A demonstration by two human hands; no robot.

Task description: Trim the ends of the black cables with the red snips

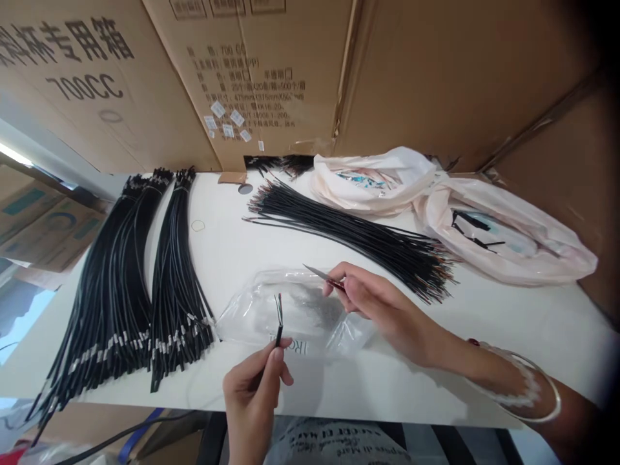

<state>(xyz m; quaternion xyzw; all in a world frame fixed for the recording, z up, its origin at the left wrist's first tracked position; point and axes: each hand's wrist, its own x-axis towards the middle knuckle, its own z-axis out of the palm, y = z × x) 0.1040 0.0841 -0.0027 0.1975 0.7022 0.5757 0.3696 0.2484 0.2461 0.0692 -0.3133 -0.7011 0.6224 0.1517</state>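
My left hand (254,387) pinches a thin black cable (279,323) near its upper end, where bare wire tips stick up. My right hand (375,303) grips red-handled tweezers (322,276) whose metal tips point left, a short way right of the cable end. Both hands hover over a clear plastic bag (295,313) lying on the white table (508,361). A bracelet sits on my right wrist.
Two bundles of black cables (140,284) lie on the left of the table. A loose fan of black cables (349,232) spreads across the middle. Pale plastic bags (508,239) sit at the back right. Cardboard boxes (271,71) wall in the back.
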